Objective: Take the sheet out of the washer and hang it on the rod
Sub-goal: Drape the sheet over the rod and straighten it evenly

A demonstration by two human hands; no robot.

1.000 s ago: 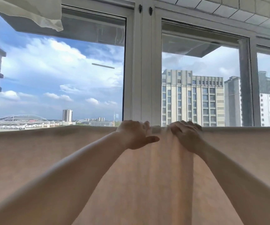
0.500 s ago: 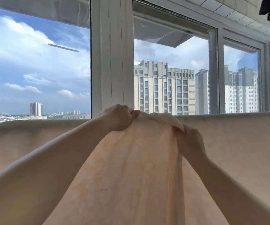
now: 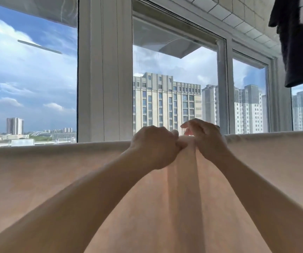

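A pale peach sheet (image 3: 55, 170) hangs spread across the whole width of the view, its top edge folded over a rod that the cloth hides. My left hand (image 3: 152, 143) is closed in a fist on a bunched fold of the sheet at the top edge, near the middle. My right hand (image 3: 204, 137) rests on the same fold just to the right, its fingers partly lifted above the edge. Vertical pleats run down the sheet below both hands. The washer is not in view.
Behind the sheet stands a white-framed window (image 3: 105, 70) with tall buildings (image 3: 167, 105) outside. A dark garment (image 3: 300, 39) hangs at the top right, above the sheet's right end.
The raised hump of sheet between my hands has come down to the top edge line. My hands have drawn closer together, and the view has shifted slightly.
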